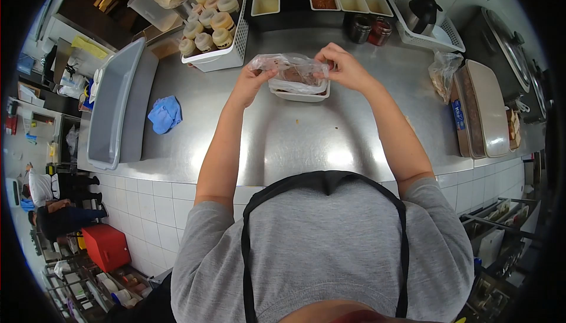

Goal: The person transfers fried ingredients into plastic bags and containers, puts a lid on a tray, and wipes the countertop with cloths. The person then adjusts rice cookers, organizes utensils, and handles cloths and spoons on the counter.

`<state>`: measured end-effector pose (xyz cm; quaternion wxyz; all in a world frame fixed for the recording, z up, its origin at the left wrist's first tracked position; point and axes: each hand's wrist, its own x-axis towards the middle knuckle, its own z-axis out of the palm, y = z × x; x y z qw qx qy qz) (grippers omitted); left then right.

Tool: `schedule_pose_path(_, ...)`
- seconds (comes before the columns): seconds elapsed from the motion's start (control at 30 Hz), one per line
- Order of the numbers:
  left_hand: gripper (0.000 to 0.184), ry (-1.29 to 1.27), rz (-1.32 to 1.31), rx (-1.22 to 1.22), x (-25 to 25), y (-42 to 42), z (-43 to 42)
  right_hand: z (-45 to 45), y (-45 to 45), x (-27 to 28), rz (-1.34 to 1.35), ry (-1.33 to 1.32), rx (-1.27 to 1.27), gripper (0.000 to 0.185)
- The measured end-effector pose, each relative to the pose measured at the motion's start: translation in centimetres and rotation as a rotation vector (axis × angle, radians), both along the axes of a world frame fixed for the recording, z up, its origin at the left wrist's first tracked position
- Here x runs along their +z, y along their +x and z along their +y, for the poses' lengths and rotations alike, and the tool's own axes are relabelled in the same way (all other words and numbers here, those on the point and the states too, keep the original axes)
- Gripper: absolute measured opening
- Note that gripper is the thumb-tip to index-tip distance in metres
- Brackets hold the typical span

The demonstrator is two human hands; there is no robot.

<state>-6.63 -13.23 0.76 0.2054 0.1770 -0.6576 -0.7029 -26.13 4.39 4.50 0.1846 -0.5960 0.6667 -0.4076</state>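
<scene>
A clear plastic bag (287,63) is stretched between my two hands, over a white rectangular tub (302,96) on the steel counter. Brownish-red contents show through the film; whether they lie in the bag or in the tub I cannot tell. My left hand (250,84) pinches the bag's left side between thumb and fingers. At the opposite side, my right hand (345,68) grips the bag's edge with bent fingers. The tub's front rim and right corner stick out from beneath the plastic.
A white basket (227,58) of squeeze bottles stands at back left, near a grey bin (118,116) and a blue cloth (165,114). Dark jars (361,29) and white containers (265,2) line the back. A lidded box (486,108) sits right. Two people are far left.
</scene>
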Motion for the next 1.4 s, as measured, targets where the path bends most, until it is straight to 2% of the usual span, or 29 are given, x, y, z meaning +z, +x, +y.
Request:
schedule_pose_path(0.2, 0.021, 0.101, 0.079, 0.016, 0.3, 0.4, 0.4, 0.1, 1.3, 0.6, -0.068, -0.084, -0.053, 0.032)
schedule_pose_path(0.3, 0.028, 0.078, 0.084, -0.028, 0.5, 0.3, 0.3, -1.1, 0.6, -0.9, 0.025, -0.087, 0.045, 0.03)
schedule_pose_path(0.33, 0.036, 0.044, 0.09, -0.025, 0.9, 0.3, 0.7, -1.4, 0.5, -1.3, 0.026, -0.089, 0.046, 0.03)
schedule_pose_path(0.37, 0.044, 0.011, 0.095, -0.021, 1.3, 0.3, 0.9, -1.6, 0.4, -1.6, -0.023, -0.028, 0.064, 0.028)
schedule_pose_path(0.4, 0.044, 0.01, 0.096, -0.018, 1.3, 0.3, 0.8, -1.8, 0.4, -2.0, -0.072, 0.035, 0.083, 0.026)
schedule_pose_path(0.43, 0.055, -0.198, 0.024, -0.04, 1.2, 0.2, 0.6, -1.8, 0.5, -2.5, -0.072, 0.036, 0.086, 0.026)
schedule_pose_path(0.47, 0.067, -0.404, -0.05, -0.062, 1.1, 0.1, 0.4, -1.6, 0.5, -3.1, 0.086, -0.039, 0.081, 0.023)
schedule_pose_path(0.5, 0.067, -0.403, -0.049, -0.059, 0.7, -0.1, 0.3, -1.5, 0.7, -3.2, 0.245, -0.116, 0.075, 0.02)
schedule_pose_path(0.57, 0.075, -0.608, -0.127, -0.152, -0.1, -0.5, 0.1, -1.4, 1.1, -3.3, 0.185, -0.094, 0.111, 0.018)
schedule_pose_path(0.6, 0.071, -0.48, -0.123, -0.228, -0.2, -0.6, 0.0, -1.4, 1.4, -3.1, 0.124, -0.072, 0.142, 0.017)
schedule_pose_path(0.63, 0.071, -0.48, -0.121, -0.233, -0.3, -0.8, -0.2, -1.5, 1.6, -2.8, 0.125, -0.072, 0.137, 0.017)
schedule_pose_path(0.7, 0.069, -0.393, -0.069, -0.308, -0.1, -1.1, -0.6, -1.5, 1.8, -2.1, -0.14, -0.099, 0.144, 0.016)
schedule_pose_path(0.73, 0.069, -0.392, -0.07, -0.31, 0.0, -1.0, -0.6, -1.5, 1.8, -1.8, -0.142, -0.1, 0.142, 0.016)
schedule_pose_path(0.8, 0.069, -0.129, -0.054, -0.325, 0.8, -0.7, -0.6, -1.9, 1.7, -1.3, -0.222, -0.165, 0.136, 0.015)
schedule_pose_path(0.83, 0.069, -0.131, -0.055, -0.321, 1.3, -0.5, -0.5, -2.0, 1.8, -1.2, -0.222, -0.166, 0.14, 0.015)
schedule_pose_path(0.9, 0.078, -0.464, -0.066, -0.198, 1.9, -0.3, 0.0, -1.7, 2.1, -1.1, -0.107, -0.208, 0.157, 0.016)
schedule_pose_path(0.93, 0.078, -0.467, -0.063, -0.198, 1.8, -0.2, 0.0, -1.5, 2.1, -1.0, -0.104, -0.21, 0.157, 0.016)
schedule_pose_path(1.0, 0.092, -0.476, -0.041, -0.194, 1.2, 0.1, 0.0, -1.2, 2.3, -1.1, -0.196, -0.187, 0.12, 0.019)
schedule_pose_path(1.1, 0.102, -0.528, -0.05, -0.234, 0.9, 0.3, -0.3, -0.6, 2.8, -1.2, -0.136, -0.223, 0.125, 0.021)
schedule_pose_path(1.4, 0.105, -0.469, -0.019, -0.261, 1.4, 0.8, 0.2, 0.8, 3.8, -1.3, -0.091, -0.256, 0.123, 0.024)
